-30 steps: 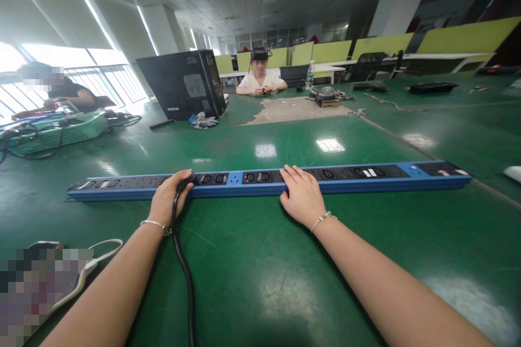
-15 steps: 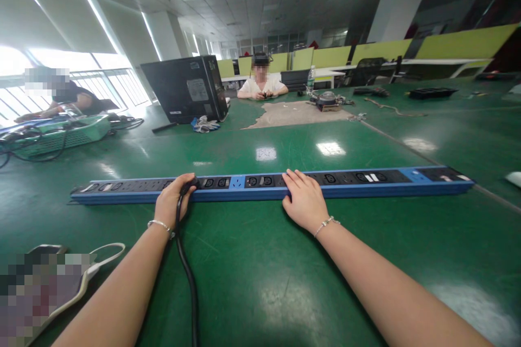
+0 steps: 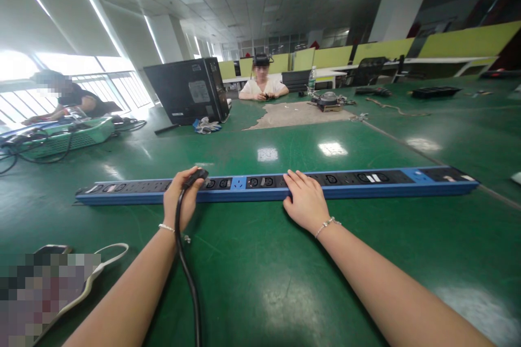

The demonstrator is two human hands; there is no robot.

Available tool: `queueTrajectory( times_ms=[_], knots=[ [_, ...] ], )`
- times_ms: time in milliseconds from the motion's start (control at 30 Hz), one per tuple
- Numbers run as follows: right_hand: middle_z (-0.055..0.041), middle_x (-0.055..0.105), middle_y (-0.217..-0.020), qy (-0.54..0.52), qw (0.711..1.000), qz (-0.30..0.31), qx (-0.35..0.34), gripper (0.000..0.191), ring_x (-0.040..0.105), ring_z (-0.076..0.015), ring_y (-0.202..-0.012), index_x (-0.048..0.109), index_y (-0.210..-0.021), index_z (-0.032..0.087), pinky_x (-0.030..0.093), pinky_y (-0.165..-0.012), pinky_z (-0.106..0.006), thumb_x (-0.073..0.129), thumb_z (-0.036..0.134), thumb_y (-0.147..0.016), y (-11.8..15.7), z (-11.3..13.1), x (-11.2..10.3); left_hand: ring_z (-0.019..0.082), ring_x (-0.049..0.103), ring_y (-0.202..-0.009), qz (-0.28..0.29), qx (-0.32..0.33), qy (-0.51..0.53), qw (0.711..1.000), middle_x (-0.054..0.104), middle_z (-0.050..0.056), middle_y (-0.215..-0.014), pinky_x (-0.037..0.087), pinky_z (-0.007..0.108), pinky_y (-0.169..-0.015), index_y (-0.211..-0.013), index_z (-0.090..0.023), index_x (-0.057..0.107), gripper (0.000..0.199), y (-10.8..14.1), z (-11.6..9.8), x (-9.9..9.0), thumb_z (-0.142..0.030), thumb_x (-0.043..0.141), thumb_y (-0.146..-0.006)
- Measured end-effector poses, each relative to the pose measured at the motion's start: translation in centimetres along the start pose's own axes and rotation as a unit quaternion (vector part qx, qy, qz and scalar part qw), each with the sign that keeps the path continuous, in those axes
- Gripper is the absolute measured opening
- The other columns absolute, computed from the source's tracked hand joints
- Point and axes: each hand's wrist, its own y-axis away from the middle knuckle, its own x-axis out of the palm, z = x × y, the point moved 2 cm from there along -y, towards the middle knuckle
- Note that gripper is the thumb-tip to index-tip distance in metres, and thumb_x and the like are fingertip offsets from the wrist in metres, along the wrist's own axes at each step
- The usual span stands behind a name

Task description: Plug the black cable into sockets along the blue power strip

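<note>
A long blue power strip (image 3: 238,183) with black socket panels lies across the green table in front of me. My left hand (image 3: 182,195) is closed on a black plug (image 3: 198,174) at the end of a thick power cord (image 3: 185,265), which runs down toward me. The plug is tilted and overlaps the sockets left of the blue middle panel; it looks raised off the strip. My right hand (image 3: 305,198) rests on the strip right of its middle, fingers across the top and thumb against the front side. It covers some sockets.
A pixelated device with a white cable (image 3: 87,284) lies at lower left. Farther off are a green basket (image 3: 61,138) of cables, a black computer case (image 3: 185,89), gloves (image 3: 207,126) and a bottle (image 3: 312,80). One person sits opposite, another at the left.
My left hand has moved a little right and upward with the plug, which has come up from the strip's sockets and tilted. My right hand has stayed in place on the strip.
</note>
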Motion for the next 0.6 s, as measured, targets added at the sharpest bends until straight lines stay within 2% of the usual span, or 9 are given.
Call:
queueTrajectory(
  times_ms=[133,267,467,600],
  knots=[
    [-0.0066,0.048,-0.137,-0.001,1.0,-0.004,0.0,0.052,0.037,-0.0224,-0.126,0.05,-0.129,0.013,0.025,-0.104,-0.038,0.044,0.02,-0.077,0.0,0.0,0.0,0.019,0.063,-0.096,0.069,0.008,0.005,0.998,0.068,0.002,-0.106,0.048,0.034,-0.086,-0.106,-0.025,0.06,0.029,0.3,-2.3,3.0,-0.034,0.058,-0.079],
    [-0.0062,0.048,-0.137,-0.002,1.0,-0.008,0.001,0.052,0.037,-0.0221,-0.127,0.051,-0.128,0.013,0.024,-0.105,-0.037,0.044,0.021,-0.077,0.0,-0.1,0.1,0.019,0.064,-0.087,0.128,0.021,-0.021,0.991,0.069,0.002,-0.097,0.049,0.033,-0.079,-0.106,-0.025,0.059,0.027,0.8,-3.3,5.0,-0.033,0.056,-0.08],
    [-0.0064,0.048,-0.137,-0.005,1.0,-0.004,0.003,0.052,0.037,-0.0223,-0.127,0.051,-0.128,0.013,0.023,-0.105,-0.038,0.044,0.021,-0.077,0.0,0.0,0.0,0.021,0.063,-0.083,0.139,0.053,-0.082,0.985,0.068,0.005,-0.09,0.048,0.035,-0.076,-0.108,-0.024,0.058,0.028,0.9,-3.1,5.8,-0.034,0.054,-0.082],
    [-0.0063,0.048,-0.137,-0.007,1.0,-0.003,0.005,0.052,0.036,-0.0221,-0.127,0.051,-0.128,0.013,0.023,-0.105,-0.038,0.044,0.021,-0.077,0.0,0.1,0.0,0.022,0.062,-0.089,0.151,0.106,-0.124,0.975,0.068,0.005,-0.095,0.046,0.034,-0.078,-0.108,-0.024,0.058,0.027,0.9,-3.3,6.1,-0.033,0.052,-0.083]
  ],
)
